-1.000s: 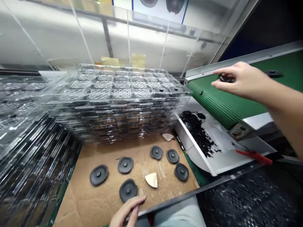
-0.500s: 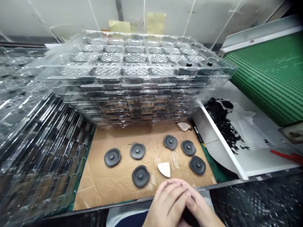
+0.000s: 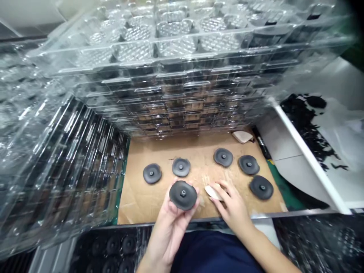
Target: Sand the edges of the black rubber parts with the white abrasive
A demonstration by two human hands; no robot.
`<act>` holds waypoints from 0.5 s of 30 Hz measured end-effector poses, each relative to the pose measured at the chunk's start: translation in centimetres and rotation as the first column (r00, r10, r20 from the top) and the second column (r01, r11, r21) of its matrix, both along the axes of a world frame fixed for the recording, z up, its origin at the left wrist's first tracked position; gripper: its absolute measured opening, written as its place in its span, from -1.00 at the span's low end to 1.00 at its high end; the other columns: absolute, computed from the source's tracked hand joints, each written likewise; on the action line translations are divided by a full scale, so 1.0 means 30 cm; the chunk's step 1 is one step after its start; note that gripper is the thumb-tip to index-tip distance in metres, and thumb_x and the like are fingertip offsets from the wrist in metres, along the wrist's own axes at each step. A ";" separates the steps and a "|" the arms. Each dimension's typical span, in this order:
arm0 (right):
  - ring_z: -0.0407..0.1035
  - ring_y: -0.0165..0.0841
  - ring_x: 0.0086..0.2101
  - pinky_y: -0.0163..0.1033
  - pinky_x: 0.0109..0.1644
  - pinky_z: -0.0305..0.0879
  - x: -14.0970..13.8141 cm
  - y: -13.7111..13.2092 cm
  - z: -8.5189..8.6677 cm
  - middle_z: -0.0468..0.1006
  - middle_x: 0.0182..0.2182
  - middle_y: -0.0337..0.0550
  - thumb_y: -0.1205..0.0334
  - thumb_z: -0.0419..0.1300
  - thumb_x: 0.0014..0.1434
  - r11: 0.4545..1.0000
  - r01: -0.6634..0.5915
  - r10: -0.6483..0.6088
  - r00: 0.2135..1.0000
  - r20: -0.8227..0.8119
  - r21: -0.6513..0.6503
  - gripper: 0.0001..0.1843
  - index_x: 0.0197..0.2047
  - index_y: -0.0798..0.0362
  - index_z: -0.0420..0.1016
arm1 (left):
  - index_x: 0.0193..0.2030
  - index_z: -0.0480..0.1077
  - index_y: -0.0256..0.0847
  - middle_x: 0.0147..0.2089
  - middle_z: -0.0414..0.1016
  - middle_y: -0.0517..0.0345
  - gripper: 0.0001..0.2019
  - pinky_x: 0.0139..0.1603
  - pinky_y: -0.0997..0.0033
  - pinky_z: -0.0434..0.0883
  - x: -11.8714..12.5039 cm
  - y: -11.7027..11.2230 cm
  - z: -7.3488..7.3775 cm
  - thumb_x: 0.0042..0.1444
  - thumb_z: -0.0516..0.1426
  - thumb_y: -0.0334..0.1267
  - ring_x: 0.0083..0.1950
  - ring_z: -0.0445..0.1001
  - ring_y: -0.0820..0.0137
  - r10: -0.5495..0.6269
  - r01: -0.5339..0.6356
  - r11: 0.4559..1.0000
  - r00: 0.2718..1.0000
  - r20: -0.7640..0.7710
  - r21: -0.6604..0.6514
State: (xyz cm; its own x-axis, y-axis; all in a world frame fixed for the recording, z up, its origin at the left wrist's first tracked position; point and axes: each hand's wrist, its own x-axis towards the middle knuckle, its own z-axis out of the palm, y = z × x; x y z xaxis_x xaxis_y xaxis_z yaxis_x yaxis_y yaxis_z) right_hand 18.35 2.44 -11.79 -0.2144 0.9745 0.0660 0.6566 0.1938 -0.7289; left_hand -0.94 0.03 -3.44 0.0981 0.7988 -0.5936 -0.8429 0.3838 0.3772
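My left hand (image 3: 170, 220) holds a dark round rubber disc (image 3: 183, 195) up over the near edge of the cardboard sheet (image 3: 136, 197), fingers curled round its rim. My right hand (image 3: 231, 206) rests beside it, fingertips pinching a small beige wedge-shaped piece (image 3: 212, 192) that lies on the cardboard. Several more black discs lie on the cardboard: two to the left (image 3: 152, 173) and three to the right (image 3: 249, 165).
A tall stack of clear plastic blister trays (image 3: 182, 72) stands behind the cardboard; more trays (image 3: 57, 151) lean at the left. A white bin (image 3: 309, 159) with black scrap bits sits at the right. Another beige wedge (image 3: 242, 136) lies by the stack.
My right hand came back from the green conveyor and both hands met near my lap. Now the left lifts a disc off the cardboard and the right reaches the beige wedge. The camera tilted down.
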 end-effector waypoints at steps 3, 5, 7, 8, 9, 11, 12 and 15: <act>0.39 -0.14 -0.12 0.02 -0.08 0.39 0.005 0.021 0.030 0.45 -0.10 0.06 0.13 0.11 0.19 0.999 -0.019 0.020 1.000 -0.017 0.051 -0.68 -0.02 0.03 0.48 | 0.10 0.33 0.14 0.03 0.52 0.14 -0.45 0.24 0.19 0.27 0.009 0.011 0.014 -0.10 0.26 -0.08 0.14 0.42 0.20 0.061 -0.061 0.998 0.998 0.023 -0.016; 0.41 -0.19 -0.14 -0.11 -0.17 0.44 -0.004 0.045 0.097 0.46 -0.15 0.03 0.14 0.13 0.18 0.997 -0.025 0.029 0.999 -0.044 0.070 -0.69 -0.04 0.06 0.48 | 0.02 0.40 0.15 -0.02 0.55 0.18 -0.50 0.16 0.25 0.35 0.021 0.024 0.019 -0.15 0.29 -0.09 0.09 0.45 0.22 0.091 -0.091 0.996 0.996 0.014 0.003; 0.41 -0.26 -0.14 -0.20 -0.18 0.45 -0.032 0.060 0.190 0.44 -0.16 -0.01 0.15 0.14 0.18 0.995 -0.032 0.040 0.996 -0.084 0.096 -0.71 -0.05 0.05 0.47 | -0.06 0.46 0.09 -0.02 0.56 0.17 -0.54 0.09 0.30 0.41 0.036 0.034 0.024 -0.20 0.33 -0.12 0.07 0.47 0.23 0.124 -0.123 0.992 0.992 -0.010 0.040; 0.40 -0.29 -0.15 -0.24 -0.15 0.45 -0.053 0.061 0.238 0.42 -0.14 -0.03 0.16 0.14 0.18 0.992 -0.045 0.058 0.992 -0.111 0.118 -0.73 -0.06 0.04 0.47 | -0.09 0.47 0.06 -0.02 0.56 0.16 -0.56 0.06 0.34 0.42 0.044 0.036 0.028 -0.21 0.34 -0.14 0.05 0.48 0.26 0.140 -0.139 0.989 0.990 -0.024 0.055; 0.41 -0.33 -0.16 -0.26 -0.13 0.44 -0.074 0.057 0.282 0.41 -0.12 -0.04 0.18 0.14 0.19 0.986 -0.067 0.089 0.986 -0.144 0.151 -0.74 -0.06 0.04 0.48 | -0.10 0.48 0.05 -0.03 0.57 0.16 -0.58 0.04 0.38 0.43 0.052 0.036 0.032 -0.19 0.34 -0.17 0.04 0.49 0.29 0.148 -0.146 0.988 0.988 -0.037 0.055; 0.42 -0.41 -0.26 -0.33 -0.15 0.44 -0.112 0.040 0.351 0.39 -0.12 -0.02 0.28 0.11 0.20 0.963 -0.146 0.197 0.955 -0.220 0.226 -0.74 -0.06 0.09 0.49 | -0.10 0.46 0.09 -0.05 0.57 0.21 -0.60 0.02 0.43 0.43 0.067 0.028 0.040 -0.15 0.33 -0.20 0.00 0.51 0.36 0.142 -0.140 0.990 0.988 -0.055 0.027; 0.41 -0.44 -0.30 -0.35 -0.18 0.44 -0.124 0.031 0.372 0.39 -0.13 -0.01 0.32 0.09 0.21 0.951 -0.183 0.244 0.939 -0.241 0.250 -0.74 -0.06 0.12 0.50 | -0.09 0.45 0.11 -0.05 0.57 0.22 -0.60 0.02 0.45 0.44 0.072 0.022 0.044 -0.16 0.33 -0.19 -0.01 0.51 0.37 0.136 -0.135 0.991 0.989 -0.062 0.016; 0.39 -0.47 -0.38 -0.37 -0.25 0.44 -0.130 0.013 0.389 0.40 -0.18 0.01 0.38 0.10 0.19 0.951 -0.165 0.222 0.954 -0.202 0.263 -0.75 -0.11 0.17 0.54 | -0.08 0.44 0.07 -0.01 0.55 0.17 -0.51 0.00 0.46 0.44 0.077 0.005 0.051 -0.26 0.37 -0.16 0.03 0.49 0.34 0.138 -0.134 0.990 0.985 -0.108 0.042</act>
State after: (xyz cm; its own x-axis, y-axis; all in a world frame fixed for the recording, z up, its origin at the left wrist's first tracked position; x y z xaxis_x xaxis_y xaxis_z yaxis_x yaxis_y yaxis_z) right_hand 14.46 2.82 -0.12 -0.3491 0.8645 0.3617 0.4119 0.4883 -0.7694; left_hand 1.38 0.18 -1.90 -0.0775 0.8205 -0.5663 -0.8385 0.2537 0.4823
